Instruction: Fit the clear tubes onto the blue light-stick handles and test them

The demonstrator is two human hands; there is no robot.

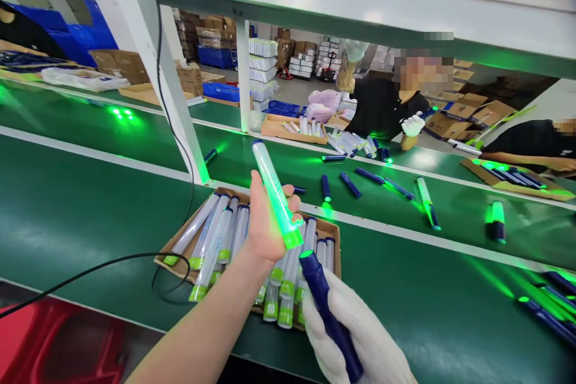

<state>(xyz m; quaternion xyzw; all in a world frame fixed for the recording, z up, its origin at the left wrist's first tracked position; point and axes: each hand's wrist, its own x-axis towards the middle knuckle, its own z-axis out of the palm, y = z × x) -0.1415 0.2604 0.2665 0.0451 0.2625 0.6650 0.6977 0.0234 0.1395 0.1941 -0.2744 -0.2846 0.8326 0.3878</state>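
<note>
My bare left hand [265, 225] is closed around a clear plastic tube [274, 186] with a blue cap at its upper end and a bright green lower end. In my white-gloved right hand [360, 324] is a dark blue flashlight [327, 303], its lit green head pointing up towards the tube's green end. A small gap separates the two. Under my hands a shallow cardboard tray [333, 240] holds many similar tubes [216, 234] with blue caps and green ends, partly hidden by my left arm.
Loose flashlights [350, 185], several glowing green, lie on the green conveyor [279, 162]. More flashlights [546, 318] sit at the right. A black cable [103, 264] crosses the left worktop beside a white frame post [155, 66]. Co-workers, one gloved [411, 125], are across the belt.
</note>
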